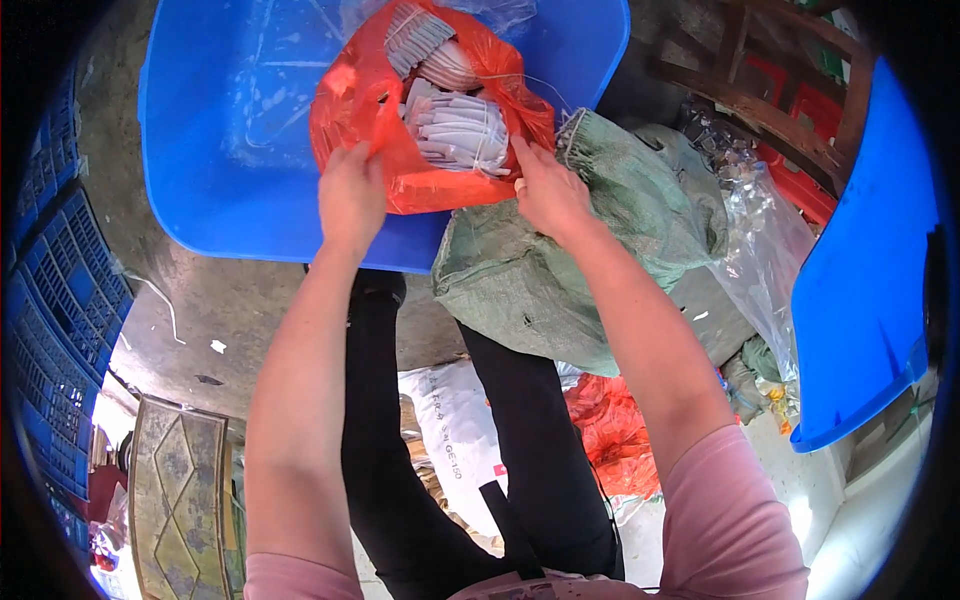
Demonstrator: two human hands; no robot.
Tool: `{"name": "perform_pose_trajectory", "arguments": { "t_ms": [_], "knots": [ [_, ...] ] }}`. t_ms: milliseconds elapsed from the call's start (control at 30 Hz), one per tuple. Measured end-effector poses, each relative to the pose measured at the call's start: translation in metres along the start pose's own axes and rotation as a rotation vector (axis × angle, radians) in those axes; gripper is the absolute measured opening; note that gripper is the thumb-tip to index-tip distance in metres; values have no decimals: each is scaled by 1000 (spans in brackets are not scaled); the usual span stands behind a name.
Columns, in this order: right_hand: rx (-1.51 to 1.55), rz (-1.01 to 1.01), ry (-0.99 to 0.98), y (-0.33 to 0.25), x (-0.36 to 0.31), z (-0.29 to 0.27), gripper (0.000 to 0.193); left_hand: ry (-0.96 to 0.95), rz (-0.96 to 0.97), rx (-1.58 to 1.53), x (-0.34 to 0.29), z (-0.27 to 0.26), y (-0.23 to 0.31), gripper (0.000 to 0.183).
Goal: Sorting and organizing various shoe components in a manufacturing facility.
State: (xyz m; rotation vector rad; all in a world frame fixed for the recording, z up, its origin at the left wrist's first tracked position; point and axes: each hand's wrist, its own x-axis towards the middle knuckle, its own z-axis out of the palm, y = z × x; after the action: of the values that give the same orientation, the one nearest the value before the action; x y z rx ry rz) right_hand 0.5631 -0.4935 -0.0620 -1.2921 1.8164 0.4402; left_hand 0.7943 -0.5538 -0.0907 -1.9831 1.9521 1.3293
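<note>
Beside red bag (425,190), green sack (655,200)

Blue crates (65,270) flank the stained grey floor (235,330) at left, a wooden frame (760,115) at upper right.

fairly bright light; white glare lower left, lower right; upper right dimmer; edges bowed, corners black
</note>
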Motion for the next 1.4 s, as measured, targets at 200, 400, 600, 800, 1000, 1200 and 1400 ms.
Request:
{"name": "perform_pose_trajectory", "arguments": {
  "t_ms": [200, 400, 600, 800, 1000, 1200, 1400],
  "knots": [
    [91, -19, 29, 2, 16, -14, 44, 8, -335, -1055, -37, -47, -16, 23],
    [26, -227, 235, -28, 11, -36, 37, 19, -173, -1383, -66, -81, -18, 33],
    [211, -478, 265, -61, 39, -30, 48, 48, -202, -1220, -102, -83, -32, 30],
    [-56, -224, 40, -68, 54, -20, 79, 161, -255, -1334, -113, -82, -37, 23],
    [-161, -398, 26, -52, -8, 13, 67, 114, -272, -1265, -109, -71, -34, 10],
    [-16, -371, 64, -38, -30, 44, 63, 97, -243, -1100, -113, -57, -22, 8],
    [-192, -560, 178, -35, -24, 45, 67, 67, -300, -1106, -114, -56, -27, 9]
  ]
}}
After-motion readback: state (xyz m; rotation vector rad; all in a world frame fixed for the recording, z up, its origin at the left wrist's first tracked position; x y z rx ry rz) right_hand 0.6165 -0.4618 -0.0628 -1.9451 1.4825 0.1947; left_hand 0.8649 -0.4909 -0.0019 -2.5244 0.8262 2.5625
